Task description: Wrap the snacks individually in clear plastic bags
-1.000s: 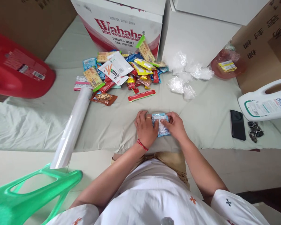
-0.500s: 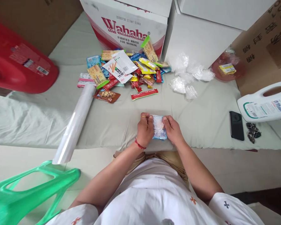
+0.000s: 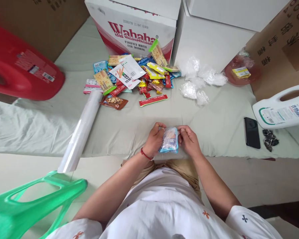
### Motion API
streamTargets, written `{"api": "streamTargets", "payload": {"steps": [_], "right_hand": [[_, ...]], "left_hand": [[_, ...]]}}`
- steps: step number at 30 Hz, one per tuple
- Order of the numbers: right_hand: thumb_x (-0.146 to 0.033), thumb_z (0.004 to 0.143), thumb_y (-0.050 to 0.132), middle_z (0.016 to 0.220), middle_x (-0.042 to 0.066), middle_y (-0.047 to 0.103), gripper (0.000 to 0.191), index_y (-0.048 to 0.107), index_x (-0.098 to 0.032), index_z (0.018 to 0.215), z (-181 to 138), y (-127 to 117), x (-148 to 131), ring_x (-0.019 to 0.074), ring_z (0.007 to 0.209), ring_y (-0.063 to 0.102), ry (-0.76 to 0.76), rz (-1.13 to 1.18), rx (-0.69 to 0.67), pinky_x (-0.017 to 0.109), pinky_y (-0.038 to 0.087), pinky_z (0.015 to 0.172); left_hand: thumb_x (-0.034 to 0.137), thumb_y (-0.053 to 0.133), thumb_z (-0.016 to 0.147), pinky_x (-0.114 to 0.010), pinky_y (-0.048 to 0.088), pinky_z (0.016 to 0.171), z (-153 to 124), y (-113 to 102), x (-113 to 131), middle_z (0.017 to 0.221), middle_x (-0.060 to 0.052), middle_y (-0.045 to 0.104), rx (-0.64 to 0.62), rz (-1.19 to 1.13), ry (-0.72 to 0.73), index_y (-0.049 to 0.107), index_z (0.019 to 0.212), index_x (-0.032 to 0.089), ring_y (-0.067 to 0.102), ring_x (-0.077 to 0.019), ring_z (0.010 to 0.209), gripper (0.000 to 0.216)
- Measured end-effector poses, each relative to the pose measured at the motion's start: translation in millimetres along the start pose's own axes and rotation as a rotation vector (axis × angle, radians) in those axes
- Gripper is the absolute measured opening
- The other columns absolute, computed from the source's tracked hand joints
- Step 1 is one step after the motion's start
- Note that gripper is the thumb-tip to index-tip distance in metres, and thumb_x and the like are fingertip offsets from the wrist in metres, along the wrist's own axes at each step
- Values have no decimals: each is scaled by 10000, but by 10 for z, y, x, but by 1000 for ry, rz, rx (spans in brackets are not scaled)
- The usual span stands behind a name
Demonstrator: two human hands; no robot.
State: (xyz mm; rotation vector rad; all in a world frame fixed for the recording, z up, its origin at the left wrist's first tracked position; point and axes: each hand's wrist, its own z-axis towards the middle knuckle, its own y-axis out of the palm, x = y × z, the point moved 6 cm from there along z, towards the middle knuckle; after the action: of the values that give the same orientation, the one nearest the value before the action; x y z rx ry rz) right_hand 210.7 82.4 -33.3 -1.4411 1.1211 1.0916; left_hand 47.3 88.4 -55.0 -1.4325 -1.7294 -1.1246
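A blue snack packet [image 3: 168, 141] with clear, shiny plastic film round it lies between my hands, just above the front edge of the cloth-covered surface. My left hand [image 3: 154, 138], with a red cord bracelet at the wrist, is closed on the packet's left side. At its upper right edge, my right hand [image 3: 188, 139] is closed in a pinch; the exact bit between finger and thumb is hard to make out. A roll of clear plastic film [image 3: 81, 131] lies slantwise to the left, its near end jutting past the edge.
Snack packets [image 3: 129, 74] are heaped before a Wahaha carton [image 3: 137, 30], with a red bar [image 3: 153, 100] in front. Crumpled clear film [image 3: 191, 89] and a red bowl [image 3: 239, 74] sit right of them. Further out are a phone [image 3: 251, 132], keys [image 3: 270, 139], jugs and a green stool [image 3: 40, 199].
Both hands and the packet have come slightly nearer to me. My right hand has shifted from gripping the packet's side to its upper right edge, and more of the packet shows.
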Motion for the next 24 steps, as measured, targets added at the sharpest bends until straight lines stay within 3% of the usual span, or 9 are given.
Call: {"api": "streamTargets", "payload": {"steps": [2,3,5,7,11,14,18,21,24], "right_hand": [[-493,1021,524,1269,107,682,380,611,-262,1309,-47,-133,-192,234,1019,681,-273,-260,2,424,567,919],[-441,1017,543,1438,123,607,426,573,-271,1407,-78,-145,-276,271,1246,618,-396,-369,-58,484,504,1074],[-359,1024,540,1515,110,571,455,547,-290,1474,-142,-100,-377,287,1444,485,-565,-474,-256,534,399,1200],[-316,1048,502,1408,93,663,416,572,-305,1457,-183,-62,-414,258,1388,554,-621,-459,-397,496,452,1166],[-321,1056,516,1241,82,746,338,646,-283,1366,-190,-85,-380,214,1141,695,-525,-363,-367,380,556,993],[-368,1036,566,1087,60,774,265,723,-259,1220,-210,-118,-270,197,988,724,-382,-261,-328,327,567,898],[-460,989,633,937,25,773,259,746,-234,1047,-198,-227,-60,193,870,722,-154,-109,-206,305,575,824],[-504,994,605,985,23,771,311,724,-234,1094,-208,-215,68,197,895,731,-37,13,-262,338,594,884],[-531,999,578,1137,36,759,361,705,-252,1189,-244,-177,139,199,941,741,33,76,-322,378,605,944]], "left_hand": [[363,609,871,-206,313,468,-13,16,2,578,99,440,-23,2,-48,496,1006,244,419,-102,471,213],[358,629,857,-206,313,465,-24,35,5,576,98,447,-48,5,-70,503,1006,241,424,-100,468,227],[350,678,820,-210,336,473,-52,86,7,600,84,490,-110,-18,-114,528,987,229,461,-99,488,255],[351,724,781,-216,368,491,-86,143,-9,658,58,547,-178,-76,-161,560,940,211,504,-99,528,268],[557,718,824,-247,398,502,-166,224,-58,735,12,625,-317,-104,-225,636,888,197,553,-119,575,374],[750,597,872,-308,538,790,-232,252,22,1017,-74,752,-391,-116,-128,732,1058,199,695,-209,934,597],[801,579,852,-438,500,1060,-337,331,127,1316,-142,707,-559,-268,-19,694,1272,195,628,-326,1271,746],[581,799,788,-435,527,1037,-327,343,67,1294,-137,717,-556,-81,96,654,1276,193,668,-313,1197,640],[504,731,841,-376,595,848,-254,305,-73,1138,-116,759,-381,202,128,650,1122,182,737,-267,969,435]]}}
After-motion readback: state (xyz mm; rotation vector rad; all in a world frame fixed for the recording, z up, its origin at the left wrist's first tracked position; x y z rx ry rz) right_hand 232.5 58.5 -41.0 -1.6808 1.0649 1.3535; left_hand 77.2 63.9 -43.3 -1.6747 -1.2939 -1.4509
